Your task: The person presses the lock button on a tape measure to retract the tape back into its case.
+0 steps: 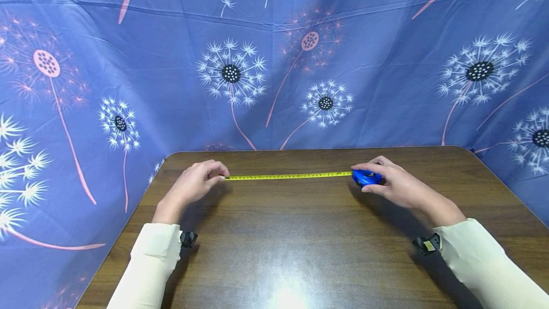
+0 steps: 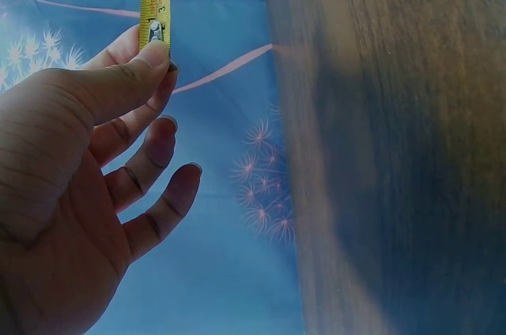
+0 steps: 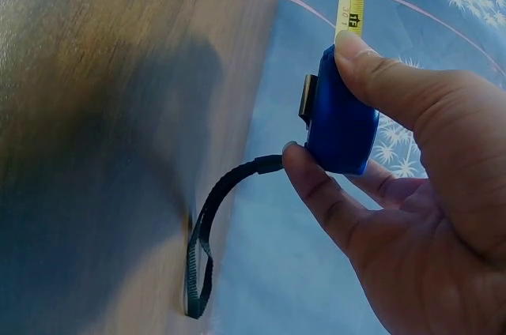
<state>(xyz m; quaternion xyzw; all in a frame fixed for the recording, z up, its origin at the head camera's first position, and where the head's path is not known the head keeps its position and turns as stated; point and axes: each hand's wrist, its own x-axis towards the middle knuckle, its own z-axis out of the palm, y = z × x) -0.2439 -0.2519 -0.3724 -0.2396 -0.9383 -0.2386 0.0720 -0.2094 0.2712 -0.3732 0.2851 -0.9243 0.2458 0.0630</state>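
Observation:
A blue tape measure has its yellow blade pulled out in a straight line above the table. My left hand pinches the blade's hooked end between thumb and forefinger; in the left wrist view the other fingers curve loosely below the metal hook. Over on the right, my right hand grips the blue case. The right wrist view shows the thumb by the blade's mouth and fingers at the opposite end of the case. From it dangles a black wrist strap.
Beneath both hands lies a brown wood-grain table, with glare near its front. A blue cloth printed with dandelions hangs behind the table and along its sides. Dark cameras sit at the left wrist and right wrist.

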